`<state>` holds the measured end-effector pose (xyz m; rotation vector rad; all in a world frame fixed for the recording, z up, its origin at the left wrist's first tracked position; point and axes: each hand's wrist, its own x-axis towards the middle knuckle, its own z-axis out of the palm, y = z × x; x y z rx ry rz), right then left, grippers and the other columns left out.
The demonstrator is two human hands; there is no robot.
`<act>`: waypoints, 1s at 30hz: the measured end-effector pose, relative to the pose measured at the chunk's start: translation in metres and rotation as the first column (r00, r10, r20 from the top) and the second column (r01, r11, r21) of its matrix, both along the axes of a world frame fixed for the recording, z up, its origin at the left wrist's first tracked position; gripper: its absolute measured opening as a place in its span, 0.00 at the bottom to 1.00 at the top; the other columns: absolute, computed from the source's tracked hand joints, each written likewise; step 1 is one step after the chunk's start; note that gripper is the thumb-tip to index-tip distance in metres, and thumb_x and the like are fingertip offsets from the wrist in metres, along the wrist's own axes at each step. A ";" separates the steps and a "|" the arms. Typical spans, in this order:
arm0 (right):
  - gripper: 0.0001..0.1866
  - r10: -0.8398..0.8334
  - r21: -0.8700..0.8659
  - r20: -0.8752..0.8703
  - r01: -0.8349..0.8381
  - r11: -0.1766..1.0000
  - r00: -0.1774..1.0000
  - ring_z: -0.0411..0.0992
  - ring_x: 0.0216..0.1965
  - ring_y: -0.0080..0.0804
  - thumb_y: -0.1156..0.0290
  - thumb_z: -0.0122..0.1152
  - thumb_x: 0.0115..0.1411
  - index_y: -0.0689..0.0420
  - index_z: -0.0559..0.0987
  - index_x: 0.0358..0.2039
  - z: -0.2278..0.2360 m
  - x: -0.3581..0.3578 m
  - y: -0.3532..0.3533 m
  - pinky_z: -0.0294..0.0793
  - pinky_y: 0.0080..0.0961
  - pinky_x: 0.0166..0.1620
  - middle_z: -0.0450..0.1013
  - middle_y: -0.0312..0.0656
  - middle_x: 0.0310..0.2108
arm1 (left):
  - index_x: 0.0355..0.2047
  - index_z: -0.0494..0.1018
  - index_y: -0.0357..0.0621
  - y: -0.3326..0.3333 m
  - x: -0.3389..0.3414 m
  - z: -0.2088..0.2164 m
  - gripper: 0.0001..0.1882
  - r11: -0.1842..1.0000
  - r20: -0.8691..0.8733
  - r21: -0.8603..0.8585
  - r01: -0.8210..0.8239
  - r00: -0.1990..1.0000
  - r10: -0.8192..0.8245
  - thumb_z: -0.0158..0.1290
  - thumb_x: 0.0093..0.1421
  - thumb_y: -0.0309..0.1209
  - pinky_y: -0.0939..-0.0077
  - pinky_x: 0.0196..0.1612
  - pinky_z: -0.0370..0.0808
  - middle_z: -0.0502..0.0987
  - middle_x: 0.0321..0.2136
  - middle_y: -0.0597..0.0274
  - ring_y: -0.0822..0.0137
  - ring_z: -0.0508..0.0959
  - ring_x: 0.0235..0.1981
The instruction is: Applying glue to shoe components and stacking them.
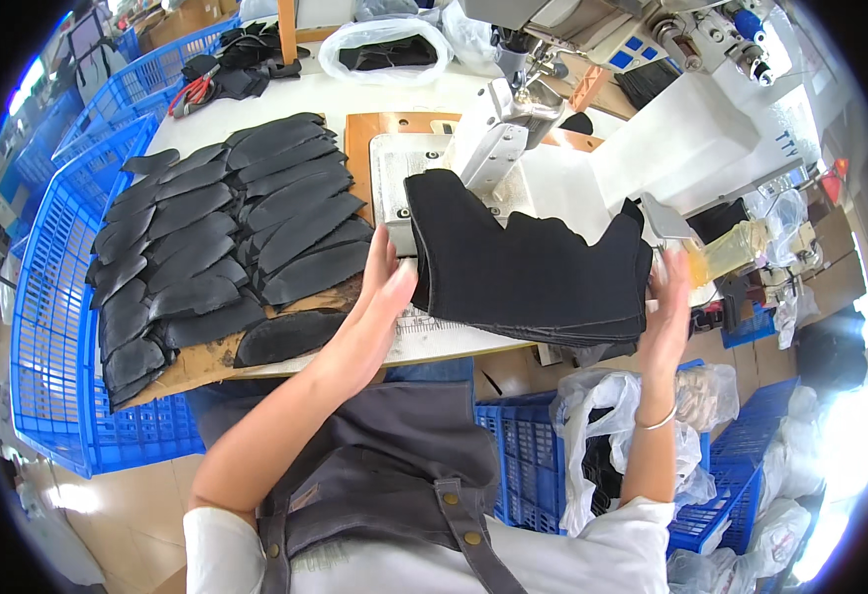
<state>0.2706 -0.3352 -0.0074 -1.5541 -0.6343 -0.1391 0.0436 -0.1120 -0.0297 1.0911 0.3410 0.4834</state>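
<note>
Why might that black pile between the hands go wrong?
The stack of black pieces has the left hand and right hand at opposite ends, so its layers might slide out of line if one side slips. It's also close to the sewing machine, so an edge could perhaps catch there. And the left hand is near the overlapping rows of black pieces, so a bump could muddle them.
</note>
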 end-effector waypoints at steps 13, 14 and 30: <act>0.24 0.794 0.669 -0.386 -0.450 0.592 0.469 0.60 0.59 0.36 0.60 0.38 0.66 0.58 0.63 0.59 -0.086 0.053 0.023 0.56 0.34 0.61 0.63 0.40 0.58 | 0.64 0.39 0.42 0.019 -0.051 0.039 0.41 0.983 -0.164 0.151 -0.103 0.978 0.128 0.50 0.61 0.44 0.66 0.61 0.54 0.51 0.62 0.51 0.61 0.55 0.62; 0.23 0.788 0.703 -0.348 -0.414 0.577 0.507 0.61 0.58 0.35 0.61 0.37 0.66 0.58 0.63 0.58 -0.086 0.049 0.018 0.57 0.34 0.61 0.65 0.40 0.57 | 0.63 0.50 0.40 0.026 -0.062 0.041 0.35 0.936 -0.097 0.320 -0.144 0.978 0.183 0.52 0.61 0.38 0.69 0.58 0.60 0.61 0.58 0.51 0.63 0.64 0.57; 0.15 0.234 -0.118 0.673 -0.211 0.970 0.701 0.70 0.36 0.42 0.74 0.50 0.57 0.61 0.66 0.45 -0.085 -0.130 0.046 0.70 0.35 0.40 0.69 0.51 0.39 | 0.33 0.73 0.45 0.063 -0.077 0.004 0.20 -0.064 -0.216 0.967 0.247 0.925 0.312 0.65 0.40 0.38 0.69 0.42 0.64 0.67 0.36 0.62 0.61 0.67 0.38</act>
